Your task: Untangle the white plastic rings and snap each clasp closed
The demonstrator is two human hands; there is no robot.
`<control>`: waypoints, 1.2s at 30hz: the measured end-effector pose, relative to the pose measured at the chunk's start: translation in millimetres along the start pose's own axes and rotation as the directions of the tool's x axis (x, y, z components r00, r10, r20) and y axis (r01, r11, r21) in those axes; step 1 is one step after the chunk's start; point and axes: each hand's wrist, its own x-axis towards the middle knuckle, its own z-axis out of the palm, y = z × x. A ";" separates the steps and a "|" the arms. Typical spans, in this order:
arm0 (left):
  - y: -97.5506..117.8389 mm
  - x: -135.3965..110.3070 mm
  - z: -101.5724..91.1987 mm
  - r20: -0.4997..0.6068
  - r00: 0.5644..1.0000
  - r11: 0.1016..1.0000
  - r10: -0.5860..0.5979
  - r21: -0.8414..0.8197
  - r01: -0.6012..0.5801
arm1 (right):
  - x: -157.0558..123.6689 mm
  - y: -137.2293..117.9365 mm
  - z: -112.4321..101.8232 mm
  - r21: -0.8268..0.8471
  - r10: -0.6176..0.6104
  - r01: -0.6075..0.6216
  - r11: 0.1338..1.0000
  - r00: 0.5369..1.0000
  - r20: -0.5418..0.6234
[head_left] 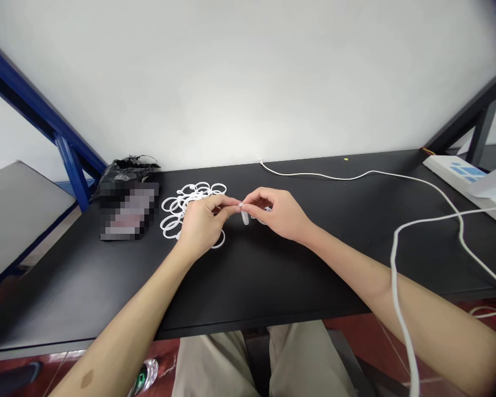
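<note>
My left hand (202,223) and my right hand (279,212) meet above a black table (252,275). Both pinch a small white plastic piece (245,216) between fingertips. A pile of white plastic rings (186,209) lies under and just left of my left hand. Another small white piece shows under my right hand's fingers, partly hidden.
A black plastic bag (126,171) and a blurred flat object (128,212) lie at the left. A white cable (355,176) runs from the back edge to the right, near a white power strip (463,176). Another white cable (397,275) crosses my right forearm. A bottle (143,377) lies on the floor.
</note>
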 end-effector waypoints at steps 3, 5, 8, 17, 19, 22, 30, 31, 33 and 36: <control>1.2 -0.8 -0.2 0.010 1.000 1.000 0.012 0.026 -0.012 | -0.2 0.1 -0.3 0.024 0.033 -0.034 0.999 0.999 0.014; 2.6 -1.6 -0.3 0.014 1.000 0.998 0.025 0.056 -0.026 | -0.5 0.3 -0.7 0.026 0.032 -0.033 0.999 0.999 0.022; 4.3 -2.7 0.3 0.020 0.999 0.995 0.036 0.090 -0.038 | -0.9 1.2 -0.9 0.015 0.027 -0.027 1.000 0.999 0.031; 1.1 0.5 -3.5 -0.027 0.999 0.994 0.046 0.100 -0.043 | 6.0 8.1 -10.9 -0.303 -0.117 0.106 0.947 0.993 -0.017; 0.2 3.1 -9.9 -0.125 0.992 0.997 -0.011 0.079 0.021 | 8.0 11.7 -20.0 -0.431 -0.098 0.084 0.899 0.995 -0.012; -4.8 8.2 -19.9 -0.293 0.955 0.978 -0.047 0.179 0.103 | 9.2 18.5 -34.7 -0.542 0.028 -0.010 0.841 0.999 0.025; -32.0 13.0 -18.5 -0.183 0.979 0.784 0.094 0.619 0.041 | 10.0 28.8 -38.1 -0.639 0.160 -0.129 0.758 0.987 -0.009; -32.7 12.3 -16.2 -0.172 0.978 0.779 0.115 0.627 0.018 | 10.2 28.8 -34.9 -0.653 0.151 -0.127 0.746 0.988 -0.019; -31.8 10.7 -11.8 -0.166 0.972 0.778 0.166 0.628 -0.025 | 10.5 28.2 -27.8 -0.673 0.135 -0.121 0.730 0.990 -0.033; -27.1 8.5 -6.5 -0.157 0.960 0.786 0.234 0.611 -0.092 | 11.0 27.1 -18.8 -0.674 0.126 -0.117 0.729 0.991 -0.035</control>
